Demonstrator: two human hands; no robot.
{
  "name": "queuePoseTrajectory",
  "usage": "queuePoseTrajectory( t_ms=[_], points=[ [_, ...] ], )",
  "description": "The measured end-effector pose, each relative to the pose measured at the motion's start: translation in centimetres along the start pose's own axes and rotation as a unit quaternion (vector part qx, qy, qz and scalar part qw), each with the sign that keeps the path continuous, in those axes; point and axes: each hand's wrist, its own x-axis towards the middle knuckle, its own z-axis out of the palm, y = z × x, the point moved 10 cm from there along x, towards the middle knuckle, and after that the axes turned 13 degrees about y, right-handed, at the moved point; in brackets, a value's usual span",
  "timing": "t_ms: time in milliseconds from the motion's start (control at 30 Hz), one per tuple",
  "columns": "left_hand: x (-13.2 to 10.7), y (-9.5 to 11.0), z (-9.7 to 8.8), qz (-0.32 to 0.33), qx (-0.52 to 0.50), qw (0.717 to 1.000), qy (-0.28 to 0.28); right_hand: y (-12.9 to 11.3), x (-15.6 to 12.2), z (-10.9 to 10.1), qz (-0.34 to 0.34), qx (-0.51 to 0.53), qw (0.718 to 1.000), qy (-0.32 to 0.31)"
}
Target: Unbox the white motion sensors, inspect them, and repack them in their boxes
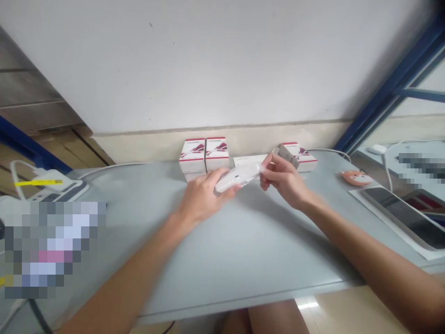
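My left hand (203, 195) is closed round a small white oblong device (232, 180), held just above the grey table (243, 250). My right hand (282, 178) pinches a clear plastic wrap (256, 169) at the device's right end, fingers pressed together. Both hands meet near the table's far edge, in front of a row of white-and-red boxes (205, 155). Another white-and-red box (301, 157) with an open flap stands just behind my right hand. A flat white box (245, 161) lies between them.
A tablet (403, 215) on white paper lies at the right. An orange cartoon-faced object (355, 177) sits near it. A white cable (327, 150) runs along the wall. A white machine with a yellow strip (45, 185) stands at the left. Blue shelf frames flank both sides.
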Motion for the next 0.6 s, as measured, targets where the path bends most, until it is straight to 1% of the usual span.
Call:
queuePoseTrajectory(
  t_ms=[33, 100, 167, 200, 267, 333, 400, 467, 500, 533, 567, 600],
  points=[
    [-0.1, -0.5, 0.5, -0.040, -0.020, 0.999, -0.025, -0.3, 0.0, 0.0, -0.022, -0.030, 0.999, -0.001],
    [-0.4, -1.3, 1.2, -0.113, -0.072, 0.989, -0.057, -0.7, -0.1, 0.2, -0.065, -0.093, 0.993, -0.011],
    [-0.6, -2.0, 2.0, -0.180, -0.134, 0.971, -0.078, -0.8, -0.2, 0.4, -0.088, -0.131, 0.987, -0.031],
    [-0.8, -2.6, 2.4, -0.221, -0.164, 0.957, -0.093, -0.7, -0.2, 0.5, -0.094, -0.141, 0.985, -0.043],
    [-1.6, -3.5, 3.5, -0.312, -0.227, 0.913, -0.137, -0.7, -0.3, 0.7, -0.106, -0.156, 0.980, -0.065],
    [-2.5, -3.4, 4.5, -0.379, -0.303, 0.853, -0.191, -0.6, -0.3, 0.7, -0.110, -0.166, 0.977, -0.077],
    [-2.9, -2.4, 4.8, -0.401, -0.392, 0.794, -0.236, -0.3, -0.1, 0.5, -0.096, -0.171, 0.978, -0.073],
    [-2.9, -1.1, 4.5, -0.394, -0.467, 0.744, -0.269, 0.1, 0.2, 0.1, -0.062, -0.150, 0.985, -0.060],
    [-2.9, -0.5, 4.3, -0.383, -0.492, 0.728, -0.284, 0.4, 0.4, -0.1, -0.040, -0.129, 0.989, -0.055],
    [-3.0, 0.1, 4.1, -0.368, -0.508, 0.719, -0.300, 0.6, 0.5, -0.3, -0.016, -0.101, 0.993, -0.051],
    [-3.0, 0.6, 3.9, -0.349, -0.516, 0.716, -0.315, 0.9, 0.6, -0.4, 0.007, -0.072, 0.996, -0.049],
    [-3.0, 1.0, 3.8, -0.329, -0.518, 0.719, -0.325, 1.2, 0.7, -0.5, 0.028, -0.042, 0.998, -0.048]
  ],
)
